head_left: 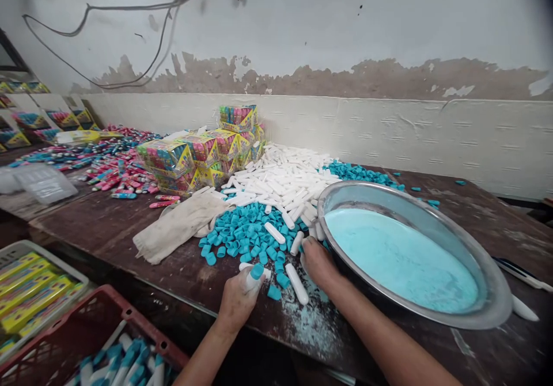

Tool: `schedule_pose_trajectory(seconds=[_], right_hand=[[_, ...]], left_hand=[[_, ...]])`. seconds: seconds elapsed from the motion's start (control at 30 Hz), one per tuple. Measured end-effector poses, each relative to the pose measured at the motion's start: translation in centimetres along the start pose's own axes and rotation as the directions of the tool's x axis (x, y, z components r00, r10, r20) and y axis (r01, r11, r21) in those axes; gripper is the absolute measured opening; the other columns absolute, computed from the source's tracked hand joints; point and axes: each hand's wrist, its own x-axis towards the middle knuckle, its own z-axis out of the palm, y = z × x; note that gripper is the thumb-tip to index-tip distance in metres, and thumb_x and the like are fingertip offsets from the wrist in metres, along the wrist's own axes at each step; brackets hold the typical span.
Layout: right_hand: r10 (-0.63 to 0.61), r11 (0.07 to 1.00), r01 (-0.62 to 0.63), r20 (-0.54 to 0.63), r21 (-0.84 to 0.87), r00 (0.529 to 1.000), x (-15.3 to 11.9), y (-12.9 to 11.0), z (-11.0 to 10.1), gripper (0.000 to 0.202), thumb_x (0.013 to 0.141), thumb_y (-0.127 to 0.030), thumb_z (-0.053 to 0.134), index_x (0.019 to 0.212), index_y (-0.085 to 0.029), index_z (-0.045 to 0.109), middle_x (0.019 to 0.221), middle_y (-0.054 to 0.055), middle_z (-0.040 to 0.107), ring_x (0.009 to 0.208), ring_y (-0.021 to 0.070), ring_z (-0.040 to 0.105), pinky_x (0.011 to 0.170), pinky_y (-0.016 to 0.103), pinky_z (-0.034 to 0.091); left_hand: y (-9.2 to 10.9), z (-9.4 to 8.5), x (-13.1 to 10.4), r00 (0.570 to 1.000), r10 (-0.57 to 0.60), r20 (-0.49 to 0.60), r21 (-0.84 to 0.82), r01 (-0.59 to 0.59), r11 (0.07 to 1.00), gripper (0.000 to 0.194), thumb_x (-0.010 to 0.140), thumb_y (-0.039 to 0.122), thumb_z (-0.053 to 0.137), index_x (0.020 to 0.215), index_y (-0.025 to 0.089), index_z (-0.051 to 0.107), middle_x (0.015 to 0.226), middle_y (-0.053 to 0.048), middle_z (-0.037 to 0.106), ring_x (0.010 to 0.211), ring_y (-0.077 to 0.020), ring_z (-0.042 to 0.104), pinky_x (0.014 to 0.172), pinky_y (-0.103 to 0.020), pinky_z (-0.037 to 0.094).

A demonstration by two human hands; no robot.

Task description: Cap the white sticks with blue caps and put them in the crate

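My left hand [238, 298] is closed round a white tube [251, 283] with a blue cap on its upper end. My right hand [317, 259] reaches to the white tubes beside the basin, its fingers curled and partly hidden, so what they hold cannot be made out. Between and beyond my hands lies a pile of blue caps [246, 233], with a heap of white tubes [285, 176] behind it. One loose white tube [296, 284] rests on the table between my hands. The metal basin [496, 308] at the right holds pale blue powder.
A cloth [177, 227] lies left of the caps, before stacked wrapped packs [207, 150]. Pink and blue tubes [125, 170] cover the back left. A red crate [129, 314] of capped tubes and a pale tray [82, 276] of yellow boxes stand lower left. A pen-like tool [518, 272] lies right.
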Motion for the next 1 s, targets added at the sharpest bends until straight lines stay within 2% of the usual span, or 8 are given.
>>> schedule_pose_trajectory(seconds=[0.1, 0.2, 0.37, 0.5, 0.67, 0.73, 0.87, 1.0], right_hand=[[-0.093, 0.953, 0.099, -0.034, 0.286, 0.995, -2.0, 0.0, -0.7, 0.025, 0.073, -0.011, 0.05, 0.097, -0.015, 0.056, 0.092, 0.005, 0.059, 0.082, 0.0153, 0.055, 0.074, 0.024, 0.044], [-0.195, 0.738, 0.225, -0.118, 0.636, 0.974, -4.3, -0.5, -1.6, 0.024, 0.074, -0.014, 0.051, 0.097, -0.018, 0.054, 0.094, 0.004, 0.058, 0.088, 0.0153, 0.054, 0.08, 0.027, 0.043], [-0.242, 0.476, 0.244, -0.141, 0.845, 0.96, -7.2, -1.4, -2.3, 0.02, 0.078, -0.022, 0.052, 0.097, -0.022, 0.057, 0.105, 0.007, 0.054, 0.101, 0.0185, 0.05, 0.087, 0.031, 0.039], [-0.242, 0.56, 0.172, -0.039, 0.81, 0.969, -8.4, -1.6, -3.0, 0.019, 0.079, -0.025, 0.05, 0.095, -0.021, 0.06, 0.098, 0.006, 0.058, 0.093, 0.0182, 0.053, 0.082, 0.03, 0.041], [-0.164, 0.712, 0.063, 0.079, 0.699, 0.983, -9.3, -1.4, -4.0, 0.015, 0.079, -0.027, 0.049, 0.076, -0.017, 0.06, 0.066, 0.001, 0.059, 0.063, 0.0144, 0.054, 0.061, 0.026, 0.04], [-0.123, 0.653, -0.008, 0.116, 0.757, 0.986, -9.5, -0.9, -4.3, 0.018, 0.08, -0.031, 0.048, 0.074, -0.017, 0.057, 0.059, -0.001, 0.055, 0.054, 0.0116, 0.049, 0.054, 0.024, 0.038], [-0.101, 0.399, -0.22, 0.281, 0.89, 0.954, -9.6, 0.0, -5.6, 0.02, 0.081, -0.037, 0.049, 0.081, -0.018, 0.051, 0.054, -0.005, 0.052, 0.042, 0.0061, 0.039, 0.042, 0.019, 0.029], [-0.114, 0.364, -0.299, 0.361, 0.882, 0.926, -9.6, -0.1, -6.7, 0.025, 0.076, -0.041, 0.054, 0.076, -0.017, 0.048, 0.051, -0.005, 0.052, 0.036, 0.0046, 0.036, 0.038, 0.018, 0.024]], left_hand=[[0.9, -0.3, -0.3, 1.0, 0.015, 0.0, -0.047, -0.015, 0.999, 0.022, 0.082, 0.036, 0.046, 0.087, 0.02, 0.06, 0.077, 0.0, 0.066, 0.073, -0.0129, 0.061, 0.066, -0.018, 0.041], [2.5, -0.5, -0.7, 0.996, 0.034, 0.083, -0.145, -0.022, 0.989, 0.024, 0.08, 0.037, 0.05, 0.091, 0.019, 0.061, 0.082, 0.001, 0.066, 0.076, -0.0135, 0.059, 0.07, -0.018, 0.041], [5.2, -0.4, -1.1, 0.954, 0.111, 0.278, -0.305, -0.022, 0.952, 0.027, 0.077, 0.036, 0.053, 0.09, 0.015, 0.063, 0.083, -0.001, 0.065, 0.077, -0.0159, 0.056, 0.07, -0.021, 0.041], [6.0, 0.1, -1.3, 0.934, 0.151, 0.325, -0.359, -0.026, 0.933, 0.026, 0.076, 0.036, 0.054, 0.085, 0.013, 0.064, 0.083, -0.001, 0.063, 0.08, -0.0166, 0.054, 0.071, -0.021, 0.04], [5.9, 0.5, -1.8, 0.908, 0.102, 0.406, -0.219, -0.012, 0.976, 0.024, 0.074, 0.036, 0.056, 0.07, 0.013, 0.059, 0.064, 0.002, 0.055, 0.062, -0.0111, 0.047, 0.055, -0.018, 0.033], [5.8, 0.5, -1.9, 0.905, 0.075, 0.42, -0.117, -0.028, 0.993, 0.021, 0.073, 0.035, 0.057, 0.067, 0.014, 0.058, 0.062, 0.003, 0.053, 0.06, -0.0104, 0.045, 0.052, -0.018, 0.031], [5.5, 0.7, -2.2, 0.905, 0.021, 0.424, 0.108, -0.074, 0.991, 0.016, 0.072, 0.034, 0.055, 0.069, 0.018, 0.058, 0.063, 0.002, 0.057, 0.058, -0.0122, 0.049, 0.052, -0.02, 0.029], [5.6, 1.0, -2.4, 0.905, 0.014, 0.426, 0.245, -0.13, 0.961, 0.016, 0.073, 0.036, 0.053, 0.072, 0.02, 0.058, 0.065, -0.001, 0.061, 0.059, -0.015, 0.054, 0.051, -0.021, 0.029]])
